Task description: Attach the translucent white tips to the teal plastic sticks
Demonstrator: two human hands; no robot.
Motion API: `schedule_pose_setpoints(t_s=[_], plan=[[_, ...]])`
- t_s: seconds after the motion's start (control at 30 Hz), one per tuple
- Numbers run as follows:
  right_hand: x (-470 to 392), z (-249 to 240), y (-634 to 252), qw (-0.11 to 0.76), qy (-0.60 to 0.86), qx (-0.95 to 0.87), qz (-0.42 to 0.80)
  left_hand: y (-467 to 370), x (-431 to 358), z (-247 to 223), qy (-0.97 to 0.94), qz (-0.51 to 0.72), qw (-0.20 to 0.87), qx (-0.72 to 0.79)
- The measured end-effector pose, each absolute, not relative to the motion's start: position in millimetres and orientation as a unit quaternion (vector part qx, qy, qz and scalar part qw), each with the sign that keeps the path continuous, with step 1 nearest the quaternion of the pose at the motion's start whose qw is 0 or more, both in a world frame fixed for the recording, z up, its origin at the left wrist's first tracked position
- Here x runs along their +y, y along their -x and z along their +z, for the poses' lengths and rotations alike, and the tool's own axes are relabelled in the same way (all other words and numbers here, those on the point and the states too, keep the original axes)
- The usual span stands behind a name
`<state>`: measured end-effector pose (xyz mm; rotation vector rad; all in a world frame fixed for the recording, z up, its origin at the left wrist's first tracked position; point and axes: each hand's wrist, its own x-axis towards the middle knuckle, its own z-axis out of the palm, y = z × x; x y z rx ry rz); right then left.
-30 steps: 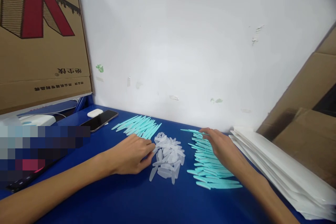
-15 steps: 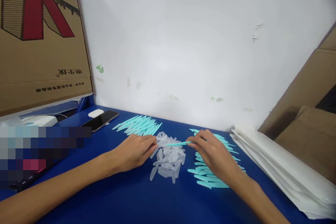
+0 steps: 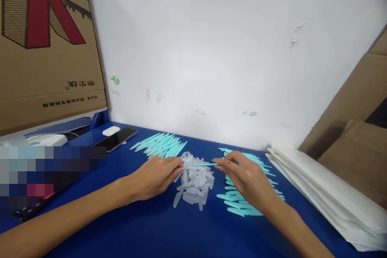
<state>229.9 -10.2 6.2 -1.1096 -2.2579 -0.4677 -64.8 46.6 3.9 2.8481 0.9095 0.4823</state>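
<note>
My left hand (image 3: 160,175) is closed in a pinch, its fingertips at the left side of a heap of small translucent plastic caps (image 3: 193,199). A clear cap seems to poke out of that pinch, though it blends with the heap behind. Between thumb and fingers, my right hand (image 3: 242,173) grips a slim turquoise eyebrow razor (image 3: 204,164), level and with its thin end toward my left fingertips. Below and behind the right hand lies a pile of similar turquoise razors (image 3: 236,205). Another batch of turquoise razors (image 3: 161,145) lies beyond my left hand.
A phone (image 3: 117,139) and a white earbud case (image 3: 111,130) lie at the back left of the blue table (image 3: 145,229). White flat packages (image 3: 326,193) are stacked along the right. A cardboard box (image 3: 54,64) stands left, and a white wall (image 3: 205,56) closes the back.
The razor in my right hand has turned so that it shows a thinner edge, and its tip is slightly nearer my left fingertips. Both hands stay almost in place.
</note>
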Motion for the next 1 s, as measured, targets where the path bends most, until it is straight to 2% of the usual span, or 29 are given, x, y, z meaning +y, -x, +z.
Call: schedule_pose_setpoints(t_s=[0.47, 0.73, 1.0], plan=[[-15.3, 8.7, -223.3, 0.252, 0.431, -0.856, -0.132, 63.4, 43.1, 4.7, -0.948, 0.153, 0.061, 0.271], [-14.6, 9.4, -222.1, 0.229, 0.422, -0.862, -0.162, 63.3, 41.7, 4.2, -0.943, 0.168, 0.1, 0.27], [-14.1, 13.5, -224.5, 0.225, 0.431, -0.859, -0.163, 64.3, 42.3, 5.9, -0.939, 0.175, 0.095, 0.281]])
